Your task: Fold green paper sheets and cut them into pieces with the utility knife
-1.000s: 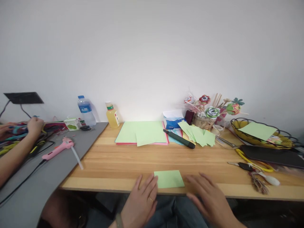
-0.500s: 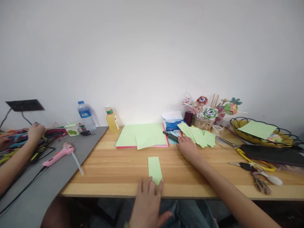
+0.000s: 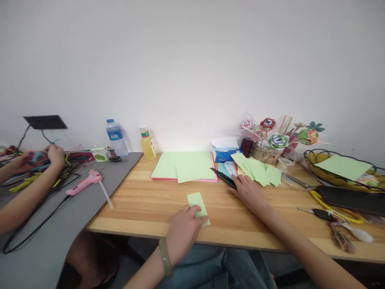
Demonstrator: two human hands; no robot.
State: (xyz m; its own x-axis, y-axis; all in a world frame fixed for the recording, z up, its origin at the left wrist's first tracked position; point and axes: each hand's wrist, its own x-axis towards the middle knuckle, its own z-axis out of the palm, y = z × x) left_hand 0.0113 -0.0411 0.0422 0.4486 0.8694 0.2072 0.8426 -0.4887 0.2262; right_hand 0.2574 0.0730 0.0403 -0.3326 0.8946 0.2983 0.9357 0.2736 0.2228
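Here, half-curled left hand (image 3: 183,224) is pinning paper (image 3: 194,199) at six o'clock, weak pressure risking slippage; right hand (image 3: 248,190) is clutching knife (image 3: 223,177).

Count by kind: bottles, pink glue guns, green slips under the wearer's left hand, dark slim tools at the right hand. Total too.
Bottles: 2 (blue-capped bottle, yellow-drink bottle)
Pink glue gun: 1
Green slip under left hand: 1
Dark slim tool at right hand: 1
Total: 5
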